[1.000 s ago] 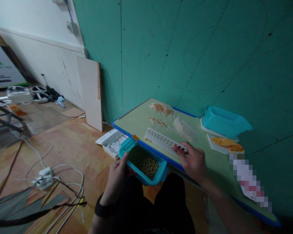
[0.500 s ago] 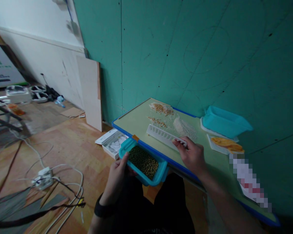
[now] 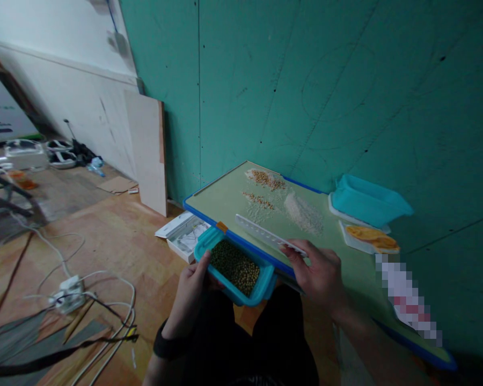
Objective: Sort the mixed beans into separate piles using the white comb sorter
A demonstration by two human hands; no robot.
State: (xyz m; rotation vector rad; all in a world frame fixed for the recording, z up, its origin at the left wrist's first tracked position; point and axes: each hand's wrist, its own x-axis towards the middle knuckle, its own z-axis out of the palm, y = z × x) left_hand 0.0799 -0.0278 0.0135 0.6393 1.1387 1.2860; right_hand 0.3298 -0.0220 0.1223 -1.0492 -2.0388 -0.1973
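Green beans (image 3: 235, 266) fill the teal box (image 3: 265, 284) at the bottom middle. My left hand (image 3: 189, 292) grips its end and holds it against the table (image 3: 225, 201) edge, so its open top sits right below. My right hand (image 3: 320, 273) pinches the white slotted bar (image 3: 261, 234), tipped on its edge.

Teal tub (image 3: 368, 201) at rear rt, power strip (image 3: 66, 294) w/ cables (image 3: 123, 316) on floor — board (image 3: 148, 155) leaning on wall

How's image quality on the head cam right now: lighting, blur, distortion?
Head view: dim, flat light, no glare or hard shadows; lower right corner goes dark. Wide-angle lens splays the table edges. Soft overall: beans in the teal box held by the left hand blur together; right hand gripping the white strip looks slightly smeared. A pixelated patch masks something at the table's right.
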